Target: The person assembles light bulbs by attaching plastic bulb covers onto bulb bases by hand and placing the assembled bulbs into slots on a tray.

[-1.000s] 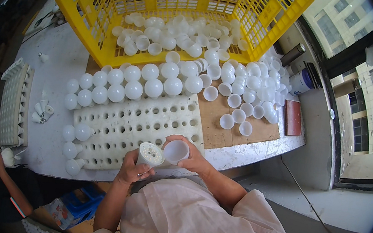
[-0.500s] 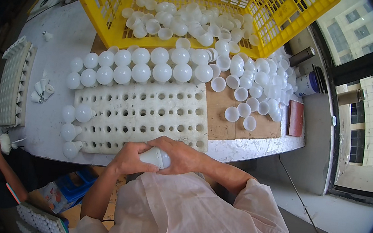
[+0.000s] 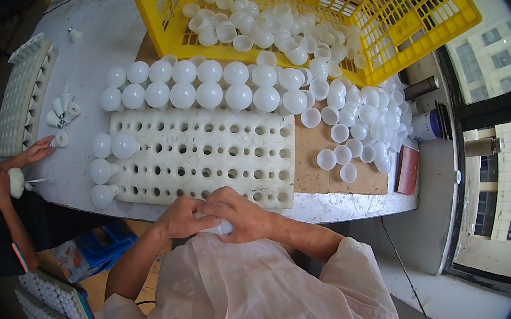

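In front of my shirt, at the near edge of the table, both my hands are closed around a white light bulb (image 3: pixel 221 227). My left hand (image 3: pixel 182 219) grips it from the left, while my right hand (image 3: pixel 238 215) wraps over its top and right side. Most of the bulb is hidden by fingers. Just beyond lies a white foam tray (image 3: pixel 191 182) with rows of holes. Rounded white bulbs (image 3: pixel 210 94) stand in two rows along its far side, and several more bulbs (image 3: pixel 99 171) are at its left end.
Loose white bulb covers (image 3: pixel 326 159) lie on brown cardboard (image 3: pixel 311 178) at right. A yellow crate (image 3: pixel 217 58) behind holds more. Left, a co-worker's hand (image 3: pixel 37 151) touches a small white bulb base (image 3: pixel 60 139), near other bases (image 3: pixel 63 110) and an upright foam tray (image 3: pixel 21 99).
My hands have closed further over the bulb, and less of it shows. The co-worker's hand has come onto the table at the left. The whole view has shifted slightly.
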Demonstrator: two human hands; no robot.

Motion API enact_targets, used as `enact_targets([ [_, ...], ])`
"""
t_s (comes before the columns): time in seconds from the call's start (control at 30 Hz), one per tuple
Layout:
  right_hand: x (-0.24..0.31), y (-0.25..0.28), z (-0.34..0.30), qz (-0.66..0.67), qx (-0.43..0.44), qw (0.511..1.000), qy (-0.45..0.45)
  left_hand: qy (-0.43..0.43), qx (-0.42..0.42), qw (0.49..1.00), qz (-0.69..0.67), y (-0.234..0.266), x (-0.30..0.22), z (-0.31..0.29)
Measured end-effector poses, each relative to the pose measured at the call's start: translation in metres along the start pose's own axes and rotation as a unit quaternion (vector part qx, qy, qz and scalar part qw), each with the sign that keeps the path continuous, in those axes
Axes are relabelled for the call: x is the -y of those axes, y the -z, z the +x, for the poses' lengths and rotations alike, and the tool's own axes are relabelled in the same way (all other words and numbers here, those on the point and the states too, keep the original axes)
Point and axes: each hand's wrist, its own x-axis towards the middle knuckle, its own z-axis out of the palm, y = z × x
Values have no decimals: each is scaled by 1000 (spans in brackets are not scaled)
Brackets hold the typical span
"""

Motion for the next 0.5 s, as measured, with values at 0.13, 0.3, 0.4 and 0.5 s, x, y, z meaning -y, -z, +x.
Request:
enact_targets([
  [0.13,-2,-6,5,2,16,1000,-12,26,44,996,-67,6,1,0],
  [0.3,-6,-17,10,-6,-26,999,22,-7,13,995,-100,5,15,2],
  [0.4,-8,-21,13,-12,-31,999,9,20,-7,996,-82,7,14,2],
  [0.5,-10,-23,17,-26,-18,999,2,20,-24,996,-84,9,18,0],
])
